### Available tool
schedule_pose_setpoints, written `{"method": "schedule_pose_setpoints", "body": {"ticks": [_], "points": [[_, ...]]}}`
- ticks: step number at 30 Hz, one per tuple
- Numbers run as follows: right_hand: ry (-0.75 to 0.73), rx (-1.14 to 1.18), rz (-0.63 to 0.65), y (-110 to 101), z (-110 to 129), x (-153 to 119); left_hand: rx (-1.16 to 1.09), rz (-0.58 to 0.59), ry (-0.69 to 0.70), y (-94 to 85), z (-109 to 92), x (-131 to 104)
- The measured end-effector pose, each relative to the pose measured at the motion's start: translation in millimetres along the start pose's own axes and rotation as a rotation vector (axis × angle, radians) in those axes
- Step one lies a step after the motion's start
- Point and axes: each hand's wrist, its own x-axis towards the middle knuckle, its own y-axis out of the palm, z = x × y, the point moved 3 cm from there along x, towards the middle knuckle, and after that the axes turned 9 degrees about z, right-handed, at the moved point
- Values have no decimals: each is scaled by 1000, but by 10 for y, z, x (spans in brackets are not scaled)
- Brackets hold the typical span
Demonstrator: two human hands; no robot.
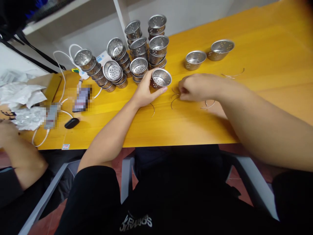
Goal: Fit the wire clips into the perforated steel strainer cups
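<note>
My left hand (pixel 146 91) is wrapped round a perforated metal cup (pixel 161 78), its thumb along the near side and the cup's opening facing up. To the right of it, my right hand (pixel 192 87) is closed with bent fingers over the yellow table; whether it pinches anything is hidden. Thin curved wires (pixel 172 101) lie just left of its fingertips. Another curved wire (pixel 153 110) lies below my left hand, and more wires (pixel 208 104) rest beneath my right wrist.
Stacks of perforated cups (pixel 139 67) stand behind my left hand. Two single cups (pixel 195 60) sit at the back right, with wires (pixel 232 76) nearby. Phones, white cables, a black case (pixel 71 123) and plastic bags (pixel 26 98) lie left. A person's arm (pixel 24 150) is at far left.
</note>
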Motion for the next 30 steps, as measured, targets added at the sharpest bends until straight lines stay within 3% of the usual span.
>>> {"method": "schedule_pose_setpoints", "body": {"ticks": [3, 9, 13, 19, 27, 30], "points": [[10, 38, -50, -86, -19, -56, 16, 8, 3, 0, 25, -7], [-117, 324, -206, -118, -124, -49, 37, 19, 22, -13, 79, -20], [-138, 270, -260, -108, -117, -36, 25, 0, 24, -16, 105, -19], [-17, 307, -282, -153, -108, -83, 12, -36, 32, -10, 145, -24], [-63, 436, -322, -79, -157, -33, 14, -20, 38, -25, 110, -36], [-118, 495, -393, -26, -192, 31, -31, -47, 87, -21, 143, -22]]}}
